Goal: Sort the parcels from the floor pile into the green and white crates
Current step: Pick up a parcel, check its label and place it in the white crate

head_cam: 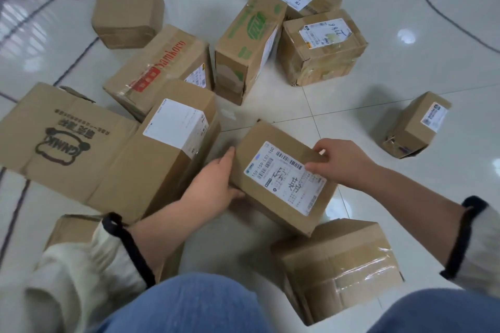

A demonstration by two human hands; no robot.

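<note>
Head view | tiled floor point(378, 84) carries scattered cardboard parcels point(322, 54) | labelled parcel point(284, 178) tilted, mid-pile, between both hands | left hand point(216, 184) clasps its left edge, thumb beneath | right hand point(343, 162) curled over its right edge.

The white shipping label point(284, 176) on the front parcel point(273, 213) reads "159 159 L02 180" beside barcodes, the large flat carton point(89, 170) at left carries a black "GNMK" logo, and a far box's label point(326, 32) bears handwriting resembling "7066".

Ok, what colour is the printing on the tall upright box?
Green on brown cardboard, tall box; clearest in the head view.
</note>
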